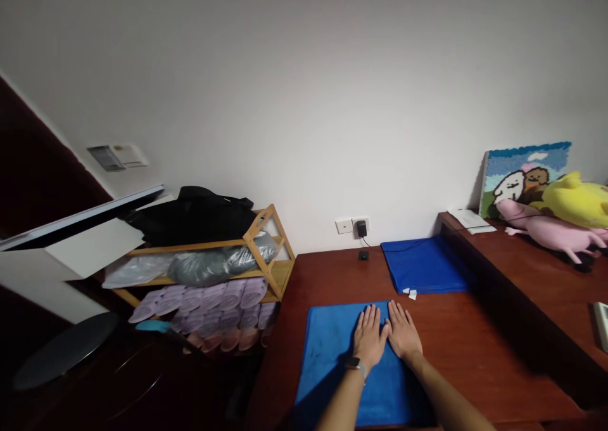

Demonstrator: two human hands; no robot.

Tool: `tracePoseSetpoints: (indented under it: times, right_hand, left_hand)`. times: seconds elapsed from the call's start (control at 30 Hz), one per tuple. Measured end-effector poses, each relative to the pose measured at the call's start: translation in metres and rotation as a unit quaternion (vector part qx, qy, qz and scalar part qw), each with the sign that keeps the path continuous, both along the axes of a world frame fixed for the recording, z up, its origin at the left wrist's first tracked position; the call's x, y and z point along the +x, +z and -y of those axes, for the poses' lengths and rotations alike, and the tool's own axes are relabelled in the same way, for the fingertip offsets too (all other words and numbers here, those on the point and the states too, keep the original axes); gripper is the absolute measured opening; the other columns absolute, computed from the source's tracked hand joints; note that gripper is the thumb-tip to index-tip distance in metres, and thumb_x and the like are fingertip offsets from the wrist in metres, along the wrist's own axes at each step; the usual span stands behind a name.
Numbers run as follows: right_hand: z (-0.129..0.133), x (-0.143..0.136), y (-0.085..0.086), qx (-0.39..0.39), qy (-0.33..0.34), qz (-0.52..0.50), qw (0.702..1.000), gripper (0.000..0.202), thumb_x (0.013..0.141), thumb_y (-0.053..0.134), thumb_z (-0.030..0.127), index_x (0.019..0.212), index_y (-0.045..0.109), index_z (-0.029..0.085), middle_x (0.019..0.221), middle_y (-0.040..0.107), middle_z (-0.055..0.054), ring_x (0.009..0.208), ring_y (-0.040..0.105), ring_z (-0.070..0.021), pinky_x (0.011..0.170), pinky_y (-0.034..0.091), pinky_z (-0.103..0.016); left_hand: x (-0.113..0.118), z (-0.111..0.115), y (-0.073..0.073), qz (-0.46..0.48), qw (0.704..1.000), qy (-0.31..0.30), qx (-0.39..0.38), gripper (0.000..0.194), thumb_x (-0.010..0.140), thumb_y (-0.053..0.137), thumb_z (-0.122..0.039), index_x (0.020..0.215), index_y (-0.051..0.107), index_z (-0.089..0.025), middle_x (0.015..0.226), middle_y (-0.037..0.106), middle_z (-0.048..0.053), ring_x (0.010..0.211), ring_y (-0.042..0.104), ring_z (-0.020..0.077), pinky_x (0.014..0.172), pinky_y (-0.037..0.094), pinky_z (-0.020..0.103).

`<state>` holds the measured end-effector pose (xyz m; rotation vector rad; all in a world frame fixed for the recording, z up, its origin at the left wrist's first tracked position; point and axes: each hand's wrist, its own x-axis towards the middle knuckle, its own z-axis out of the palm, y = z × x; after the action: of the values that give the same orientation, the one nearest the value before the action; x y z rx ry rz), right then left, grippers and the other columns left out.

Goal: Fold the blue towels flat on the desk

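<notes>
**Both palms flat on blue towel, folding looks early-stage**

Nearest the camera I'm seeing my two forearms coming up from the bottom edge, a watch band (357, 366) sitting on the left wrist. Left hand (369, 338) and right hand (403, 331) are lying side by side, fingers straight and close together, palms pressed down, thumbs touching or almost touching. Nothing is pinched or gripped; both hands are flat and empty apart from the cloth under them.

They are resting on the far right part of the blue towel (332, 361), which is lying spread on the red-brown table (456, 348), its near edge running out of frame. I'm judging it as laid out or at most once folded, surface mostly smooth, a few dark marks on the left part; I can't tell how many layers it has. So smoothing seems under way, and any folding is largely not yet done.

A second blue towel (425, 265) is sitting further back near the wall, looking already folded, white tags showing at its front edge. That one I'm reading as finished.

Elsewhere: charger (361, 229) plugged into the wall socket, wooden rack (266, 253) at left holding rolled lilac items, pink plush toy (551, 230) and yellow one on the raised ledge at right.
</notes>
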<state>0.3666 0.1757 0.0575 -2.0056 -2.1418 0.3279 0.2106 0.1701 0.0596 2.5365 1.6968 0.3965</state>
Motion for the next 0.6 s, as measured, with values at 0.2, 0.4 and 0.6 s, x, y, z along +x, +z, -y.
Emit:
tracePoseSetpoints:
  times: [0.2,0.4,0.6]
  right_hand:
    - [0.000,-0.001,-0.002,0.000,-0.011,0.002,1.000,0.067,0.104,0.018,0.039,0.165,0.023,0.011,0.173,0.023,-0.005,0.161,0.018,-0.0213,0.131,0.013,-0.041]
    - [0.000,-0.003,-0.002,-0.002,-0.021,-0.009,1.000,0.068,0.104,0.019,0.040,0.165,0.023,0.011,0.173,0.024,-0.005,0.161,0.018,-0.0213,0.131,0.013,-0.042]
    - [0.001,-0.003,0.003,-0.007,-0.022,-0.007,1.000,0.068,0.104,0.019,0.039,0.165,0.022,0.011,0.173,0.024,-0.005,0.161,0.018,-0.0209,0.131,0.012,-0.041]
  left_hand:
    - [-0.050,-0.002,-0.006,-0.004,0.998,0.051,-0.024,0.069,0.107,0.020,-0.057,0.164,0.032,-0.021,0.171,0.031,0.008,0.159,0.028,0.0245,0.131,0.027,0.048]
    - [-0.159,-0.006,0.000,-0.034,0.984,0.173,-0.037,0.074,0.106,0.022,-0.060,0.164,0.031,-0.015,0.171,0.031,0.013,0.159,0.027,0.0285,0.130,0.027,0.051]
    - [-0.189,-0.009,-0.012,-0.031,0.980,0.198,-0.017,0.075,0.106,0.022,-0.060,0.166,0.026,-0.015,0.171,0.031,0.013,0.159,0.026,0.0274,0.129,0.027,0.049]
